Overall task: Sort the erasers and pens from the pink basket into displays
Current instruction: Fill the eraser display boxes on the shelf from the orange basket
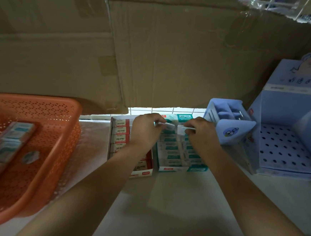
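Observation:
The pink basket stands at the left with several teal-and-white erasers lying in it. Two eraser display boxes sit side by side in the middle: a red-and-white one with 2B erasers and a teal-and-white one packed with teal erasers. My left hand and my right hand are both over the far end of the teal box. Each pinches an end of a small white eraser held just above the rows.
A light blue pen holder with compartments stands right of the teal box. Further right is a tall blue display with a perforated tray. Large cardboard boxes close off the back. White tabletop lies in front.

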